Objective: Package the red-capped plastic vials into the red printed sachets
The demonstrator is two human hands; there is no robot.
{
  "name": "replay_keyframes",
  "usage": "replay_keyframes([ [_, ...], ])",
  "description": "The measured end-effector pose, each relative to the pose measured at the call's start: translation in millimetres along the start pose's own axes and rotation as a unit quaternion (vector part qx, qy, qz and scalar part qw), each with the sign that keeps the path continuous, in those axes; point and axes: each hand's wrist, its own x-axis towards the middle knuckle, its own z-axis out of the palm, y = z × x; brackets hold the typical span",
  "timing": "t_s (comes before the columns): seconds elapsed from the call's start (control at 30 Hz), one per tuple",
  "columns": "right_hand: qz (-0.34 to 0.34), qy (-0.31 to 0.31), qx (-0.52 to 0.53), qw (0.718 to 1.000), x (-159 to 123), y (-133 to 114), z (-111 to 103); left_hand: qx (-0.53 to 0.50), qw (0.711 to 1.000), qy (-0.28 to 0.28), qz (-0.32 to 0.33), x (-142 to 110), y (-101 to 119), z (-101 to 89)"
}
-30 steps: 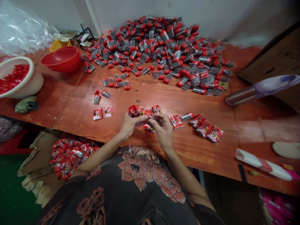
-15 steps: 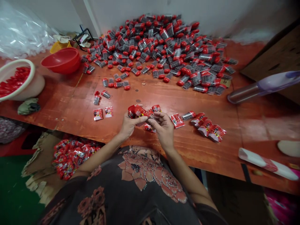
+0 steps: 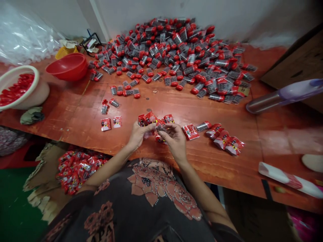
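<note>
Near the table's front edge, my left hand [image 3: 136, 135] is closed round a red printed packet [image 3: 150, 117]. My right hand [image 3: 177, 140] pinches a small clear container [image 3: 160, 127] with a red end, at the packet's side; whether it is partly inside I cannot tell. Another red packet [image 3: 168, 119] lies just behind my right fingers, and one more [image 3: 159, 138] shows between the hands. Right of them are flat red packets [image 3: 191, 132], a red-capped clear container [image 3: 203, 126] and several puffed-out packets [image 3: 222, 139]. Two flat packets [image 3: 106, 124] rest on the left.
A large heap of red-capped containers [image 3: 161, 50] covers the table's back. At left stand a white tub [image 3: 41, 89] of red pieces and a red bowl [image 3: 67, 67]. A purple-handled tube [image 3: 280, 95] and cardboard box [image 3: 295, 64] are right; filled packets [image 3: 78, 168] lie below the table's edge.
My right fingers have shifted slightly, and the clear container now shows more plainly between both hands. The packet in my left hand has turned a little. The whole view has tilted slightly.
</note>
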Motion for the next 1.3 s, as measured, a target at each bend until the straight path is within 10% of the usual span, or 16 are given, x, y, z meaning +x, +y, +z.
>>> replay_keyframes([
  [0.97, 0.077, -0.043, -0.021, 0.996, 27, 25, -18, -0.015, 0.999, 0.004, -0.044, 28, -17, -16.1],
  [1.13, -0.029, 0.066, -0.239, 0.968, 32, 22, -31, -0.087, 0.988, 0.017, -0.126, 36, -3, -30.9],
  [1.3, -0.066, -0.044, -0.178, 0.981, 37, 14, 0, -0.093, 0.991, 0.024, -0.09, 33, -8, -15.6],
])
